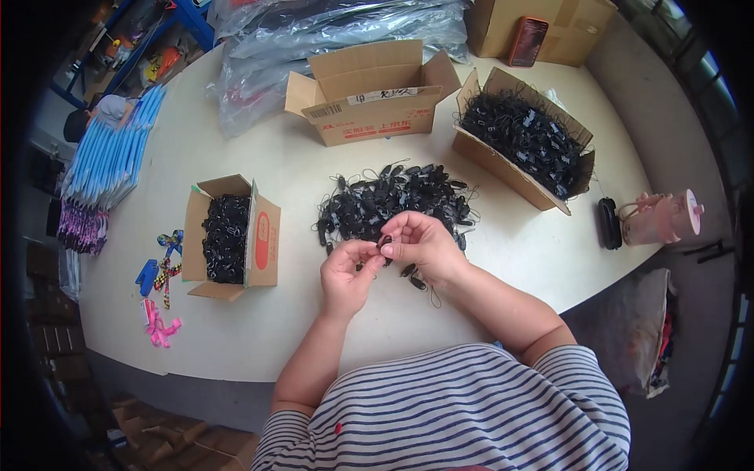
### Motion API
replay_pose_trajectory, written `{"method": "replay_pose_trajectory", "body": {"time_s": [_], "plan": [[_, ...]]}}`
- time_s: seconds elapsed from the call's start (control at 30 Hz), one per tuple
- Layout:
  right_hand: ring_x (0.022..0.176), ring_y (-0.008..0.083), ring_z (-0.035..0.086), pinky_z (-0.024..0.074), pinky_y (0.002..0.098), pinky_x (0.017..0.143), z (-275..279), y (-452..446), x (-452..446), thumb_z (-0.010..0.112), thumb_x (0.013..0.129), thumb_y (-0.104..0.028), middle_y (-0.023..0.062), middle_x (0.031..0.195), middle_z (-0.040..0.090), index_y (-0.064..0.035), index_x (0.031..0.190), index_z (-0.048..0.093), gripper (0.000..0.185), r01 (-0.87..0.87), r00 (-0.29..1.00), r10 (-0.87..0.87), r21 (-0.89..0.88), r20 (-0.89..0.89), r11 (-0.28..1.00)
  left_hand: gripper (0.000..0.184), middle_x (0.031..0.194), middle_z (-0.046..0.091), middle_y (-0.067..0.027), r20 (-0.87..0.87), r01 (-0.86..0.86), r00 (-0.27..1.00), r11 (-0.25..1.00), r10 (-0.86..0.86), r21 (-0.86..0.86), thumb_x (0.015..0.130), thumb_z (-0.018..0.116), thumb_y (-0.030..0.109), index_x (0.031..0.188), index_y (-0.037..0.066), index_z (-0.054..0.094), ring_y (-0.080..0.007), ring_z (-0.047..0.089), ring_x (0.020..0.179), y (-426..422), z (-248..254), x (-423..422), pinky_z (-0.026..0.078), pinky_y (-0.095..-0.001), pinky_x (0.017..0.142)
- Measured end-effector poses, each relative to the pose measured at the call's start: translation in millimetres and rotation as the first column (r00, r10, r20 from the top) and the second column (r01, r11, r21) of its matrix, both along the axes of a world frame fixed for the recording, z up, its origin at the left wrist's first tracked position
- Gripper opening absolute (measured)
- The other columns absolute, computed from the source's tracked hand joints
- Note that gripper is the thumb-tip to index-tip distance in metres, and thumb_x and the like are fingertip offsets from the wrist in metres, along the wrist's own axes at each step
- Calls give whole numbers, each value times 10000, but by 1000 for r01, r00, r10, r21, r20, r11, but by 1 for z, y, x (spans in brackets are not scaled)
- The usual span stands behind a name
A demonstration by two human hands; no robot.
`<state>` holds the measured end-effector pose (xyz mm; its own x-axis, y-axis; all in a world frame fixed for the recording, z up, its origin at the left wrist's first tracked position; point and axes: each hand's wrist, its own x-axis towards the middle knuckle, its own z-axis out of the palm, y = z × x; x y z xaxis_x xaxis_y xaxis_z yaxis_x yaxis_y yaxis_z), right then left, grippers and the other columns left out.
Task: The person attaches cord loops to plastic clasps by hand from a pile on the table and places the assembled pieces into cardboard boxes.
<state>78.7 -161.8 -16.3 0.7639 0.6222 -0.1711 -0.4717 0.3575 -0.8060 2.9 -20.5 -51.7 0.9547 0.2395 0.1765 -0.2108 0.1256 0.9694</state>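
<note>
The left hand (348, 279) and right hand (426, 247) pinch one small black clip (385, 242) between fingertips, over the near edge of the clip pile (363, 202).

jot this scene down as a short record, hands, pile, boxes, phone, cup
left hand: pinching a small black piece
right hand: pinching the same piece
pile: black pieces on the table, mostly beyond the hands
left carton: open, holding black pieces
right carton: open, holding black looped pieces
far carton: open, bottom out of sight
phone: against a large carton
cup: pink, at table's right
</note>
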Motion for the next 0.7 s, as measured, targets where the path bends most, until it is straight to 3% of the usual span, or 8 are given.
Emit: {"method": "replay_pose_trajectory", "body": {"time_s": [0.1,0.2,0.4,0.5,0.7], "plan": [[695,64,559,471,188,640,-7,0,-1,647,770,-3,12,767,601,-5,894,599,134,-37,999,36,-17,-25,999,182,867,573,-50,63,-9,998,992,1,123,780,611,-37,948,-4,548,-108,549,781,2,1,2,446,-231,701],[698,63,562,470,190,637,-2,-2,1,635,783,-8,17,774,609,17,943,598,166,-72,997,71,-148,-9,986,160,860,564,-51,86,-55,995,991,45,122,826,582,33,974,-2,533,-102,531,752,2,3,4,437,-228,683],[694,57,558,459,191,613,-8,-1,0,656,759,-1,23,757,606,11,967,593,217,-66,966,93,-115,243,991,195,809,559,-37,-121,140,980,982,-156,-128,885,518,149,1013,2,501,-70,500,645,6,12,0,400,-191,562],[681,63,536,465,202,608,-4,-5,3,691,724,4,16,767,570,-2,965,593,260,-81,880,205,-290,429,954,184,761,552,-20,-198,167,960,974,-197,-156,886,521,165,987,12,507,-55,483,589,4,18,1,379,-175,503],[597,58,508,440,203,539,-2,-6,5,710,708,-34,15,689,557,-7,900,591,228,56,750,213,-381,626,923,138,680,540,-1,-348,185,908,968,-235,-172,892,511,161,917,26,528,-41,465,543,8,9,2,376,-165,472]]}}
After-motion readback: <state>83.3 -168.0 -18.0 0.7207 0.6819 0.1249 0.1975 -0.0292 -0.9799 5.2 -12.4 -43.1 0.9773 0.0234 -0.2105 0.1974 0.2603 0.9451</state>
